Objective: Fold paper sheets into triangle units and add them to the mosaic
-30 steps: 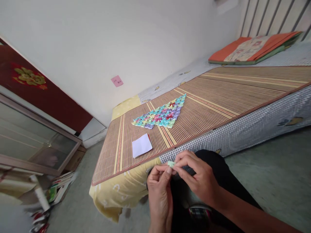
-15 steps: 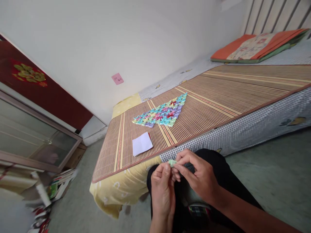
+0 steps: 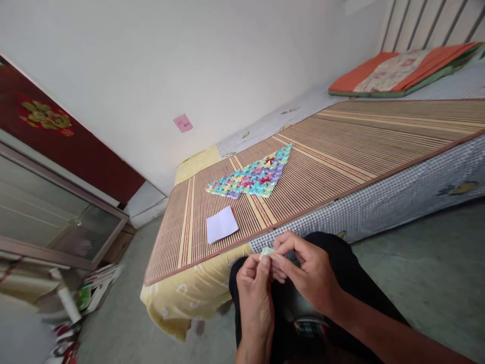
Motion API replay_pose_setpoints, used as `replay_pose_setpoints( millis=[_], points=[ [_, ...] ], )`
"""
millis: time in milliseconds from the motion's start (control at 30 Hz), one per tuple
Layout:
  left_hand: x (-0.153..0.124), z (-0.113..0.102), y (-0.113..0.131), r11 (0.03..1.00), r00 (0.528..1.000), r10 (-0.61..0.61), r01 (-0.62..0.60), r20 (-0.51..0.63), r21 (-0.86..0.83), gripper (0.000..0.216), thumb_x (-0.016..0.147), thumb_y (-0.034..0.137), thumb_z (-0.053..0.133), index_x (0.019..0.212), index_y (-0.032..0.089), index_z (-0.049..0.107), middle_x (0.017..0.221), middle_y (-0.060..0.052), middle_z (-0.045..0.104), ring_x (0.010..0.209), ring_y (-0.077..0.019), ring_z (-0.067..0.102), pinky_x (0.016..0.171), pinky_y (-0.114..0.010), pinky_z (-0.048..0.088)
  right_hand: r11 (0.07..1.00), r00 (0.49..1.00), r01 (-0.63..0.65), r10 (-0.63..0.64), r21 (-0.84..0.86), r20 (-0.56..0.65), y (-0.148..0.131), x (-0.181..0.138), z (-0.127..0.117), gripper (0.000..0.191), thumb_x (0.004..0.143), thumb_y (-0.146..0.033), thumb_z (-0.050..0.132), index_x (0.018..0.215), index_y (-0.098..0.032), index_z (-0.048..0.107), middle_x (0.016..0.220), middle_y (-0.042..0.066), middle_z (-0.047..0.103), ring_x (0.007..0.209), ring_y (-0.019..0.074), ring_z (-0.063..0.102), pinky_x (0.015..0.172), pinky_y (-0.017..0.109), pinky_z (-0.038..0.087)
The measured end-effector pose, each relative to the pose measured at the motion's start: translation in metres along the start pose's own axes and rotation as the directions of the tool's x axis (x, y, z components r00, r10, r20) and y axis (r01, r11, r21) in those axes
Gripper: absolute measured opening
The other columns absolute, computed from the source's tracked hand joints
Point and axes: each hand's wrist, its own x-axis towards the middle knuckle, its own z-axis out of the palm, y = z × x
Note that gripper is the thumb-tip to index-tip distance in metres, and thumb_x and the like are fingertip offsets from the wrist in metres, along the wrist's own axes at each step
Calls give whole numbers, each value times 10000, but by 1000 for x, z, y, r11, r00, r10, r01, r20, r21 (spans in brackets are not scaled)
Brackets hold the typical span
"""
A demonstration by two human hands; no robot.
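Note:
My left hand [image 3: 255, 293] and my right hand [image 3: 306, 270] meet over my lap, both pinching a small pale green folded paper piece [image 3: 266, 252] between fingertips. Just beyond them lies a bed with a striped bamboo mat [image 3: 341, 151]. On the mat rests a triangular patchwork of many coloured folded paper pieces [image 3: 252, 179], and nearer to me a small stack of white paper squares [image 3: 221, 225] with a red edge showing beneath it.
An orange and green folded cushion [image 3: 397, 71] lies at the bed's far end. A pink note [image 3: 183, 123] sticks to the white wall. A glass-fronted cabinet [image 3: 49, 217] and cluttered items [image 3: 76, 303] stand on the floor at left. Grey floor spreads at right.
Both hands have kept pinching the green paper piece, shifting their fingers slightly on it and rising a little. The things on the mat have not moved.

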Motion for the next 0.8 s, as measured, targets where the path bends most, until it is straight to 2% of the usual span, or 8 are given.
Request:
replay_pose_setpoints(
  millis=[100, 200, 267, 333, 433, 600, 700, 800],
  points=[
    [-1, -1, -1, 999, 1000, 23, -22, -9, 36, 282, 925, 335, 690, 718, 147, 656, 637, 4, 603, 605, -105, 515, 634, -226, 433, 1000, 1000, -24, 23, 16, 16, 1, 2, -1, 129, 919, -219, 668, 813, -217, 596, 868, 8, 655, 802, 155, 657, 744, 257, 514],
    [0, -3, -2, 997, 999, 43, -42, -11, 70, 257, 930, 325, 683, 743, 150, 662, 656, 2, 610, 627, -111, 521, 652, -233, 433, 995, 994, -102, 101, 20, 42, -1, 5, -4, 91, 890, -240, 703, 866, -217, 619, 816, -5, 653, 750, 154, 637, 703, 257, 515],
    [0, -4, -1, 996, 998, 56, -55, -7, 77, 249, 931, 320, 682, 745, 155, 658, 658, 8, 603, 633, -111, 519, 664, -236, 433, 983, 980, -179, 175, 38, 100, -3, 8, -7, 91, 883, -255, 711, 904, -212, 634, 759, -20, 643, 682, 145, 612, 639, 249, 503],
    [-1, -5, 0, 993, 998, 67, -67, 3, 96, 252, 935, 320, 675, 743, 160, 651, 656, 12, 597, 634, -110, 517, 668, -237, 432, 973, 960, -225, 211, 55, 183, -5, 10, -11, 108, 905, -280, 692, 854, -206, 632, 697, -31, 624, 629, 136, 585, 591, 242, 479],
    [-2, -4, 3, 976, 996, 85, -89, 28, 199, 258, 944, 331, 660, 751, 160, 657, 656, 10, 600, 627, -112, 524, 657, -239, 434, 984, 962, -177, 168, 23, 214, -5, 11, -13, 248, 954, -298, 633, 728, -201, 599, 663, -25, 604, 617, 131, 566, 600, 251, 457],
    [1, -2, 4, 914, 984, 173, -174, 36, 367, 271, 956, 353, 637, 762, 166, 658, 670, 8, 606, 629, -115, 532, 643, -235, 440, 996, 984, -83, 88, -38, 155, 0, 10, -10, 268, 973, -270, 599, 715, -200, 577, 646, -31, 584, 598, 123, 542, 596, 250, 428],
    [6, -7, 7, 925, 990, 135, -138, 33, 355, 252, 957, 376, 632, 816, 169, 666, 681, 8, 621, 638, -116, 552, 652, -233, 456, 995, 977, -93, 97, -27, 188, 3, 12, -10, 252, 973, -272, 602, 732, -202, 582, 651, -33, 585, 600, 124, 544, 596, 245, 432],
    [11, -15, 15, 944, 989, 144, -129, -30, 304, 177, 930, 360, 675, 952, 185, 680, 744, 16, 644, 650, -108, 574, 651, -224, 463, 996, 969, -84, 91, -43, 230, 2, 14, -14, 213, 963, -277, 624, 765, -199, 611, 691, -28, 584, 635, 130, 547, 615, 247, 437]
  ],
)
